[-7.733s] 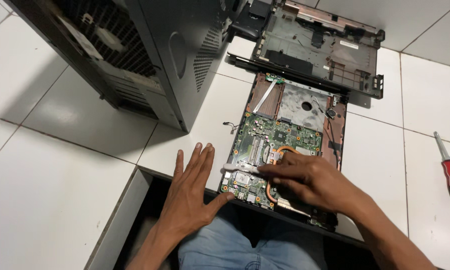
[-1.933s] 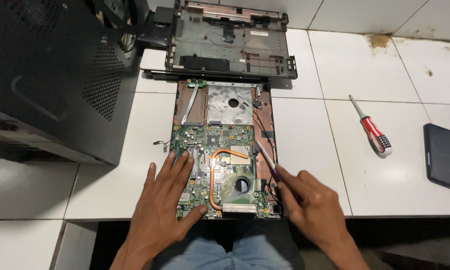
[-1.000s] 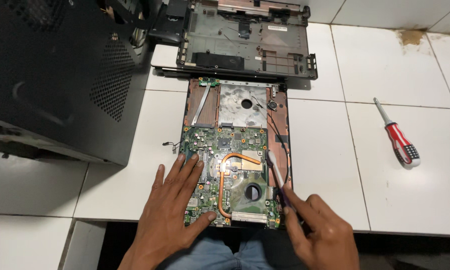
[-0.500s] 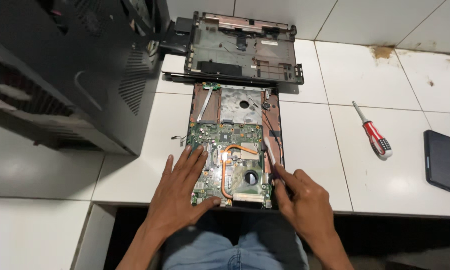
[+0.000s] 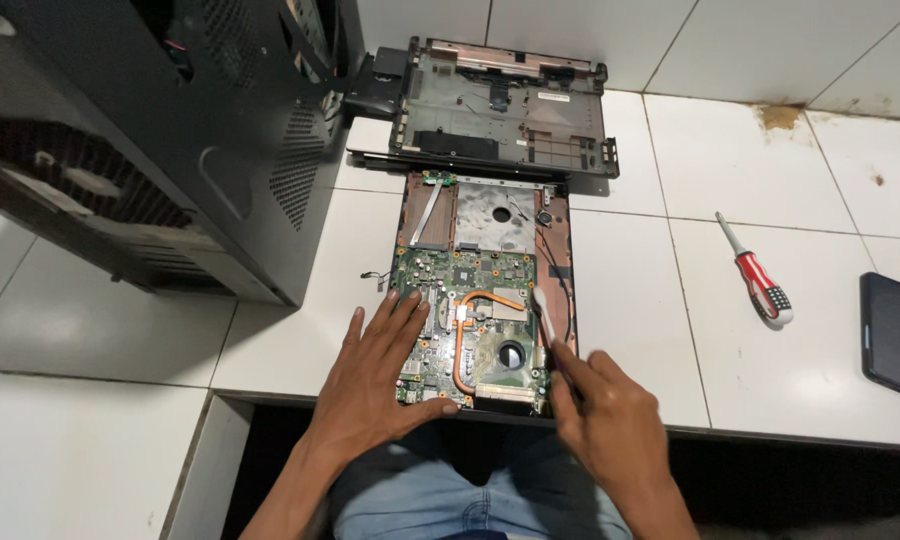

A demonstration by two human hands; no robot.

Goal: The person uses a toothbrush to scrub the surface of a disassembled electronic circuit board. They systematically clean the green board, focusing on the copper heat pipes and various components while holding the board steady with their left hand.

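Black metal fills the far left: a desktop tower case (image 5: 170, 130) lying on the white tiled surface (image 5: 90, 330), up and to the left of my left hand (image 5: 380, 375). That hand is spread wide, fingers fanned, palm pressed flat on the left part of the green circuit board (image 5: 470, 300), holding nothing, just pinning the board down, thumb stretched along its near edge. The board sits in an opened laptop base (image 5: 485, 290), right between my two hands, with a copper heat pipe (image 5: 462, 335) curving just past my left fingertips. Beyond both hands, at the far end of the base, a second stripped laptop shell (image 5: 500, 115) lies against the wall tiles. Now my right hand (image 5: 610, 425): fingers curled in, pinching the handle of a small white brush (image 5: 543, 310), which angles up and away from my knuckles along the board's right edge, its head touching or just above the board; I can't tell which. Further right of that hand, well apart, a red-and-white-handled screwdriver (image 5: 760, 285) rests on the tiles, and beyond it a dark phone (image 5: 895, 335) lies flat. My jeans (image 5: 470, 500) show below, between my wrists.
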